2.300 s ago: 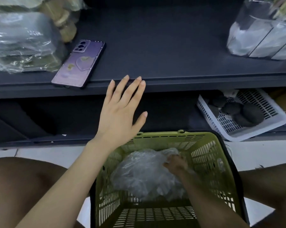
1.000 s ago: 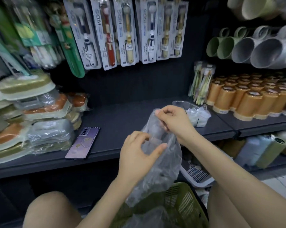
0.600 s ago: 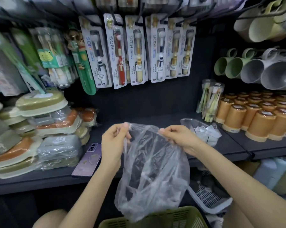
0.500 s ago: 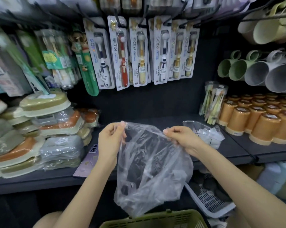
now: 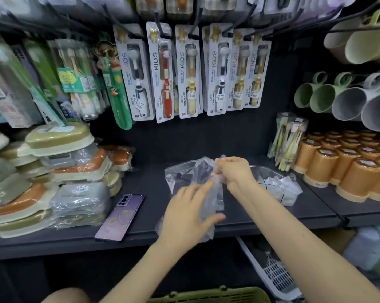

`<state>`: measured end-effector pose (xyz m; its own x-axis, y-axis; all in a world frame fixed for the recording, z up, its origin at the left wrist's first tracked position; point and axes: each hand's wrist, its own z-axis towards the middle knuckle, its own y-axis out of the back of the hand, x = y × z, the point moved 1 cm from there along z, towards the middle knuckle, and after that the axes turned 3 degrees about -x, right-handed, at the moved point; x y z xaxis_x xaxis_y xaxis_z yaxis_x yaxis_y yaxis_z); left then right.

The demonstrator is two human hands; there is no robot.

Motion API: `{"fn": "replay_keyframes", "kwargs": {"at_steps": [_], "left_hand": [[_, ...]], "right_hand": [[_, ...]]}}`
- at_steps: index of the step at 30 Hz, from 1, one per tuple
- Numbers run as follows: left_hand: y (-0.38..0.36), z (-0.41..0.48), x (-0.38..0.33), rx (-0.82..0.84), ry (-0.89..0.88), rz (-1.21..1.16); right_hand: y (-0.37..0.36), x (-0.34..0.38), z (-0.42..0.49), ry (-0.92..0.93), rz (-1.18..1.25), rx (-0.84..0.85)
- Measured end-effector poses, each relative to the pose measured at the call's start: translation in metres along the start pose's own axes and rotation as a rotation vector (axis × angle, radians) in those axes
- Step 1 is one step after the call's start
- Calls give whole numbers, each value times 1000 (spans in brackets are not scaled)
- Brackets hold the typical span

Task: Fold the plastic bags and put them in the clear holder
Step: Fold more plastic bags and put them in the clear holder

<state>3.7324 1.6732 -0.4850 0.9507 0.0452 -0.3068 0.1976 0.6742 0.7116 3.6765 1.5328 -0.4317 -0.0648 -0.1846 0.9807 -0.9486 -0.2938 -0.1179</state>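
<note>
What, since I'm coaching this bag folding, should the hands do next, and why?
Probably lay the plastic bag flat on the shelf and smooth it for the first fold. The right hand pinches its top, the left hand holds it lower, and it hangs crumpled, not yet folded. The clear holder stands just right.

Light fell bright and even from above — below the shelf [image 5: 154, 171] all lay in shadow. Glare glinted on the plastic bag [image 5: 191, 171] and the wrapped trays [image 5: 79, 200] at the shelf's left end. The hanging packs [image 5: 9, 73] upper left were smeared; lines bowed toward the edges.
</note>
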Motion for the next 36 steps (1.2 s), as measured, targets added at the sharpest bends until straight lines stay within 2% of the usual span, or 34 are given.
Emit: {"fn": "replay_keyframes", "kwargs": {"at_steps": [3,5,8,11,13,15,17,21,26,27,28,30,31,32,33,34,36], "left_hand": [[0,9,14,-119,268,-347],[4,17,23,-193,417,-554],[15,29,38,-302,553,-651],[18,34,51,-367,674,-737],[18,36,55,-399,714,-765],[17,37,58,-431,758,-787],[17,37,61,-452,802,-788],[20,33,79,-431,874,-739],[42,28,109,-265,1042,-679],[48,29,111,-241,1032,-650],[55,28,110,-252,942,-540],[73,28,92,-296,546,-233],[78,29,77,-238,311,-169],[78,29,62,-108,147,-172],[74,28,50,61,86,-224],[68,27,41,200,105,-280],[55,23,42,264,215,-372]], "right_hand": [[4,3,-1,19,35,61],[14,0,-7,89,-76,119],[32,-15,-26,261,-252,221],[39,-34,-53,416,-370,458],[36,-48,-64,531,-560,548],[26,-58,-68,719,-740,507],[15,-66,-68,850,-741,411],[7,-66,-63,840,-567,325],[14,-47,-63,694,-495,406],[14,-44,-62,684,-525,399],[14,-39,-60,688,-569,387],[11,-29,-58,703,-653,388],[9,-23,-59,694,-671,418],[7,-17,-60,672,-665,462],[5,-12,-61,643,-644,503],[4,-7,-61,612,-613,537],[5,-1,-61,576,-555,554]]}}
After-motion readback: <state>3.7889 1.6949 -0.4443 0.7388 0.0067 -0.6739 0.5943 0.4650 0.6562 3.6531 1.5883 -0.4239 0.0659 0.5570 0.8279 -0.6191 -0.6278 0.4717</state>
